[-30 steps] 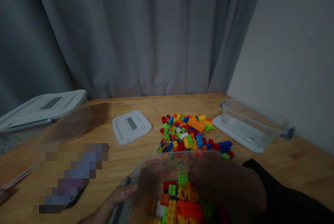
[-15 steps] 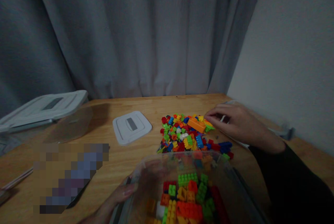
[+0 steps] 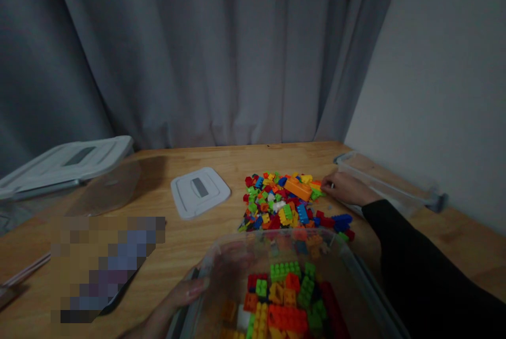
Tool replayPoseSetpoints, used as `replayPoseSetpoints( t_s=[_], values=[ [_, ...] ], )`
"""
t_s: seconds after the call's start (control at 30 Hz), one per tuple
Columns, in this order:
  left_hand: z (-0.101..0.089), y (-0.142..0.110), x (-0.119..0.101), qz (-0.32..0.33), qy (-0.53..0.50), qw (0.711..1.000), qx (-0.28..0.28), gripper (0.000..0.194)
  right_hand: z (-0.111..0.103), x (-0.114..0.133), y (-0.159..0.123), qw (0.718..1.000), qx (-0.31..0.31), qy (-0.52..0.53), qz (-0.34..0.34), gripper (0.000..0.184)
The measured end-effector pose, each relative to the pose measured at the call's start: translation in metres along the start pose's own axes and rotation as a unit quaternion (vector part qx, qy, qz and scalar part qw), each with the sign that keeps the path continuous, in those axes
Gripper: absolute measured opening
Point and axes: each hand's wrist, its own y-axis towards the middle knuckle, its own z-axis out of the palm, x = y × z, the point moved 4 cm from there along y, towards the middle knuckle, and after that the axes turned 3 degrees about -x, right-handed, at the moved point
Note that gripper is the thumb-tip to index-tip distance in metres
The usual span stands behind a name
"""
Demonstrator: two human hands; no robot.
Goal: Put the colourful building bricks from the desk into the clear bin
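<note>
A heap of small coloured toy bricks [image 3: 286, 202] lies on the wooden table [image 3: 166, 260], with a long orange brick [image 3: 298, 188] on top. My right hand [image 3: 343, 188], in a black sleeve, rests at the heap's right edge with its fingers curled together at the bricks; what they pinch is too small to make out. Close to me stands a clear plastic tub [image 3: 221, 281] partly filled with bricks. My left hand [image 3: 185, 292] lies against the tub's left wall, fingers pressed on it.
A small white lid [image 3: 200, 191] lies left of the heap. An empty clear tub [image 3: 385, 183] on a white lid sits at the right by the wall. A larger lidded tub [image 3: 63, 167] stands at the far left. Grey curtains hang behind.
My right hand rose from the near tub and reached out to the heap's right edge, then drew in and curled its fingers there. The left hand and the tub have stayed put.
</note>
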Motion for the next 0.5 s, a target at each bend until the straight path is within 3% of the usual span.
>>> replayPoseSetpoints(
  t_s=[0.23,0.5],
  values=[
    [0.002,0.004,-0.001,0.006,0.033,0.999,0.015,0.021,0.019,0.002,0.003,1.000,0.018,-0.004,0.008,0.030],
    [0.004,0.003,-0.006,0.062,0.097,0.992,0.051,0.029,0.036,-0.002,0.006,0.998,0.028,-0.040,0.039,0.037]
  ],
)
